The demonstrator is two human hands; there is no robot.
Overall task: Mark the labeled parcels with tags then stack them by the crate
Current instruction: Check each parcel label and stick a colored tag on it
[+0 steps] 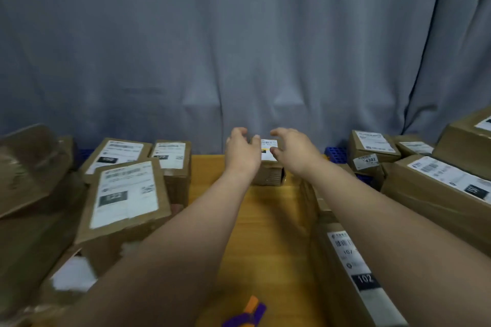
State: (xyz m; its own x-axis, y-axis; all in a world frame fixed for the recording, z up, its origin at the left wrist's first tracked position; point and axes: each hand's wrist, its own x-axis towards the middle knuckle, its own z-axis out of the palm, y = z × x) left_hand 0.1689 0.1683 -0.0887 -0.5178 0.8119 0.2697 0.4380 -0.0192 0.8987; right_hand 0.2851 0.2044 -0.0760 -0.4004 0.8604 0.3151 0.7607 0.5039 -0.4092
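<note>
Head view: parcel (356, 271) label "102".

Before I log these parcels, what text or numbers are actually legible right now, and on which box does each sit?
"4302": white sticker on the front of the small box at far right.
"102": black patch on the label of the long box at near right.
All other labels, including the small box between the hands, are too blurred or small to read.

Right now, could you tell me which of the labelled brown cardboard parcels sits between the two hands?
The small brown cardboard parcel standing alone at the far end of the wooden table, between the left hand and right hand; all others lie stacked at the sides.
</note>
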